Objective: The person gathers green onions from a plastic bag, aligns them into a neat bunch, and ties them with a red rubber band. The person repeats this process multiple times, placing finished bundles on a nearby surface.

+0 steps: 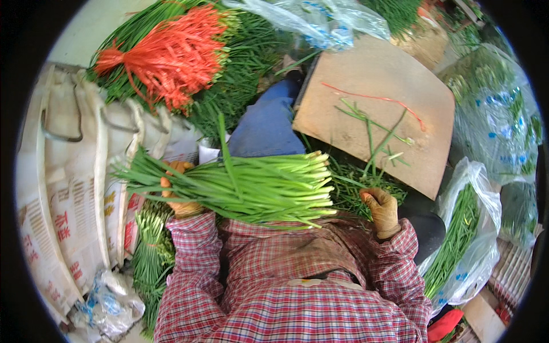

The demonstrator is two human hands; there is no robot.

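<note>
A thick bunch of green garlic chives (261, 186) lies crosswise in front of my body, pale cut ends to the right and leaf tips to the left. My gloved left hand (182, 197) grips it from beneath at the leafy end, fingers curling up over the leaves. One bent leaf sticks up from the bunch. My gloved right hand (381, 210) is apart from the bunch, to the right of its cut ends, with fingers curled in. A thin leaf reaches its fingertips; whether they pinch it is unclear. Loose chive trimmings (349, 193) lie beyond this hand.
A wooden board (377, 85) ahead bears loose stalks and a red tie strip (381, 98). Red plastic ties (171, 55) rest on chives at upper left. White foam boxes (73, 184) line the left, beside a tied bundle (150, 248). Plastic bags of chives (459, 231) stand right.
</note>
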